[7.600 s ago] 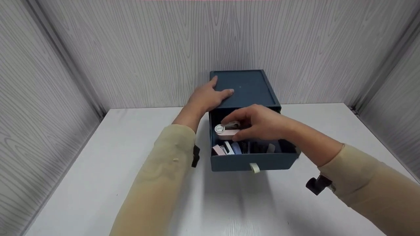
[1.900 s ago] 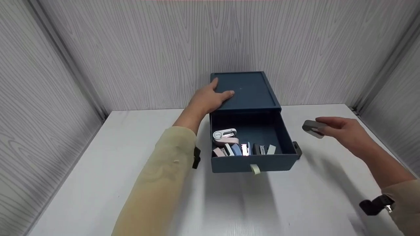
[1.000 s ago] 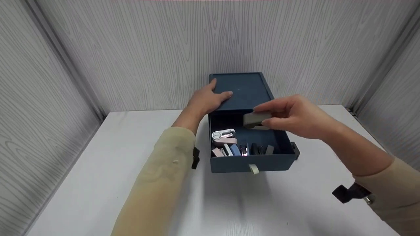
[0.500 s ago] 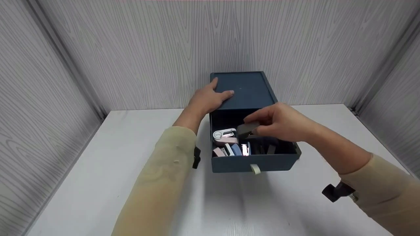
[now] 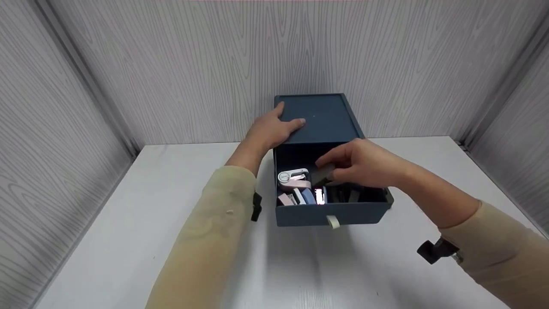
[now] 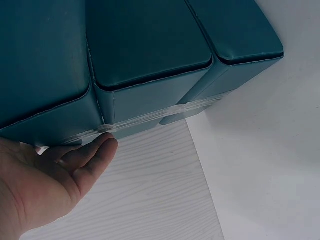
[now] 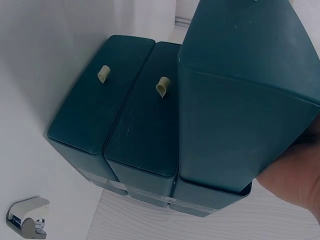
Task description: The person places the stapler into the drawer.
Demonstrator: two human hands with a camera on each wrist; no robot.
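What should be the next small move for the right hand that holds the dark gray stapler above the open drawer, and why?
Probably lower it a little and let go. The right hand pinches the dark gray stapler just over the open drawer, beside the pink stapler, with free floor beneath, while the left hand rests on the box top.

You see the small dark grey stapler, tilted, low inside the open blue drawer, centre table.
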